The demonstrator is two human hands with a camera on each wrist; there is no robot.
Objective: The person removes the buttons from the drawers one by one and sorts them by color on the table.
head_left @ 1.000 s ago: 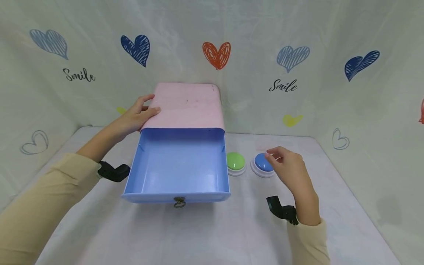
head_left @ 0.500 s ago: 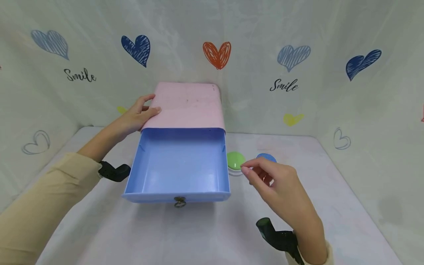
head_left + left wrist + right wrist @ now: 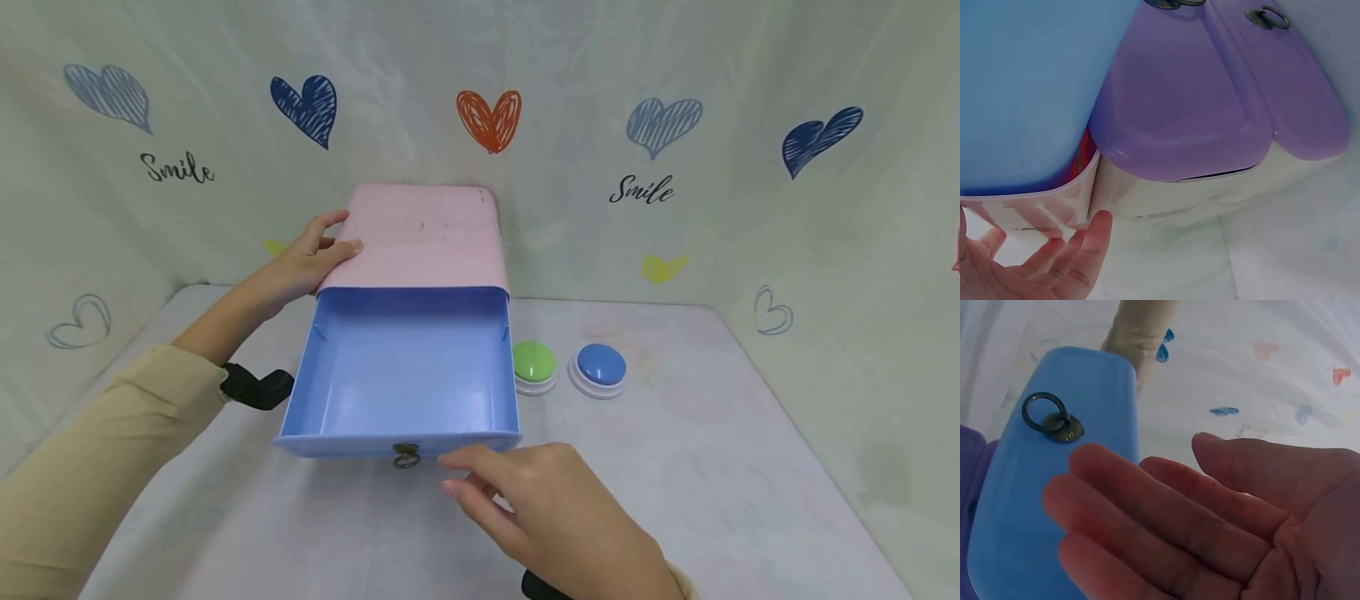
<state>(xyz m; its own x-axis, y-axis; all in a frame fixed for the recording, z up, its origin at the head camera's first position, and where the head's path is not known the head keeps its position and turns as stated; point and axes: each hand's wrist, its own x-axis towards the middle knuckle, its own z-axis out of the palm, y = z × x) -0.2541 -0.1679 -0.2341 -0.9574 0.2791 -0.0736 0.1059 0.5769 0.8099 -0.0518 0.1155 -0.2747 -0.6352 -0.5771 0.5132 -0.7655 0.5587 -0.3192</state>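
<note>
Head view: half a second back the right hand [image 3: 558,512] was beside the buttons, hiding part of the blue one; now it is at the front of the blue drawer [image 3: 412,371], and the blue button [image 3: 601,364] shows whole. Left hand [image 3: 306,260], pink casing [image 3: 423,237] and drawer unchanged.

Right fingers: loosely bent, thumb apart, nothing held. One ring handle [image 3: 407,459] just to the left of the fingertips, hanging from the drawer front; contact with the front cannot be told. Drawer stands pulled out, its inside beyond those fingers.

Left fingers: spread against the casing's side, thumb on its top, not wrapped round it. Casing lies directly right of them.

Counts: one casing, one blue drawer drawn out. Two buttons on the surface [image 3: 720,467], beyond and to the right of the right fingers: one green [image 3: 533,362], one blue, near each other. Left wrist view: two purple drawer fronts [image 3: 1179,94], both well above the left fingertips, each with one brass-coloured ring [image 3: 1265,19]. Two "Smile" prints on the backdrop [image 3: 570,50], beyond both hands.
</note>
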